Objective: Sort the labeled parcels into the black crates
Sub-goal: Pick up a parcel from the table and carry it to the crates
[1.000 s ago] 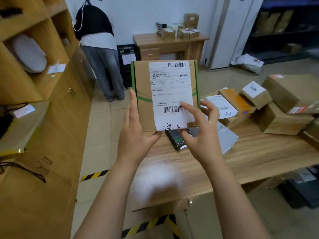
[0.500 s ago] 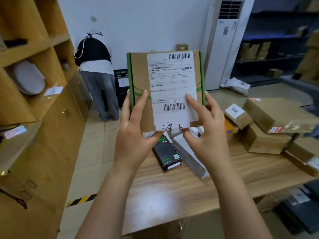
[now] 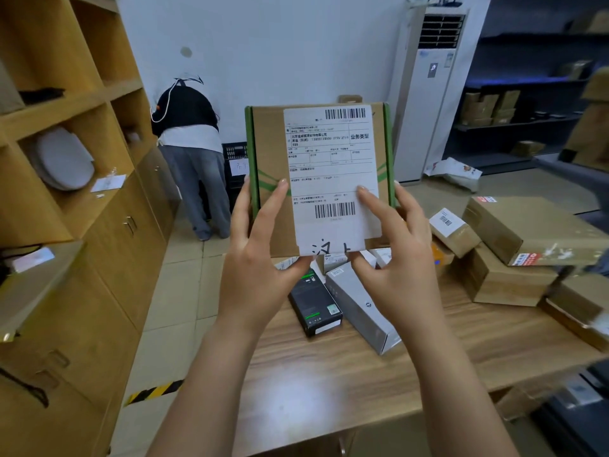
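Note:
I hold a flat brown cardboard parcel [image 3: 270, 150] with green edges upright in front of me, its white shipping label [image 3: 333, 166] facing me with barcodes and handwriting at the bottom. My left hand [image 3: 260, 258] grips its lower left edge. My right hand [image 3: 392, 258] grips its lower right, fingers on the label. A black crate [image 3: 234, 153] with a paper tag stands on the floor by the far wall, partly hidden behind the parcel and a person.
A wooden table [image 3: 346, 384] below carries a black box [image 3: 314, 301], a grey box [image 3: 359, 308] and several brown parcels [image 3: 527, 229] on the right. A person [image 3: 191, 153] bends over near the crate. Wooden shelves [image 3: 72, 133] line the left; an air conditioner [image 3: 428, 94] stands behind.
The parcel has been lifted higher and held more upright. My view has tilted up, showing more of the far wall and air conditioner. Both hands keep their grip.

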The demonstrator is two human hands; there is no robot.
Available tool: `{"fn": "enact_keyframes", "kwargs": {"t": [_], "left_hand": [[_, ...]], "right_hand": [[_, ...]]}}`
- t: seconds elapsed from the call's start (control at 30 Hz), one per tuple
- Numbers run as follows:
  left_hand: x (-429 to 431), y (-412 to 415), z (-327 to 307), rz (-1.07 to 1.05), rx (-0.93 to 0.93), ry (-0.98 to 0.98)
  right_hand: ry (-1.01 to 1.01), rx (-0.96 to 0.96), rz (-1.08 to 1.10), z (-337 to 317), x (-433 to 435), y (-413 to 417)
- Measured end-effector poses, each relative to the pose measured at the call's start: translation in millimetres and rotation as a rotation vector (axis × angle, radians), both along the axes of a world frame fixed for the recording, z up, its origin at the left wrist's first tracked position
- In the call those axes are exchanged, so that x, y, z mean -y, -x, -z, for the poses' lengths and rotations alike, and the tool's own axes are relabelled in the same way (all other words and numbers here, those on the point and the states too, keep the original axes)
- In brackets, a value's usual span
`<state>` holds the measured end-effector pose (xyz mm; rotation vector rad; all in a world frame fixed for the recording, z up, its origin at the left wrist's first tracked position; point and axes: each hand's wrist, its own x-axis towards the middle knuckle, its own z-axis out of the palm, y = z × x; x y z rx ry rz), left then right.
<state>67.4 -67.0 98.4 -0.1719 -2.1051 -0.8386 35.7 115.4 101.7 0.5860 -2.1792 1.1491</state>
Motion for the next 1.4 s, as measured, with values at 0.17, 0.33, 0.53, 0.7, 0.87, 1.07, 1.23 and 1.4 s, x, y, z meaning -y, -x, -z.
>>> {"fn": "enact_keyframes", "kwargs": {"t": [0.17,0.33,0.53,0.7,0.87,1.07,1.23,1.4], "left_hand": [[-3,2,0,-0.005,0.009,0.013],[-5,3,0,-0.018,0.02,0.024],[-5,5,2,-0.012,0.025,0.028],[-6,5,4,-0.01,0.035,0.034],[-7,4,7,0.001,0.036,0.027],[-11,2,8,0.025,0.049,-0.002],[-17,1,10,0.04,0.078,-0.017],[-30,2,16,0.07,0.121,-0.033]], "right_hand": [[-0.004,0.012,0.002,0,-3,1],[0.003,0.01,0.001,-1,-5,2],[0.013,0.019,0.007,1,-6,2],[0.026,0.04,0.002,3,-7,2],[0.048,0.05,-0.004,5,-8,1],[0.057,0.064,0.008,7,-10,-1],[0.031,0.067,0.014,10,-17,-2],[0.044,0.106,0.017,14,-30,-5]]}}
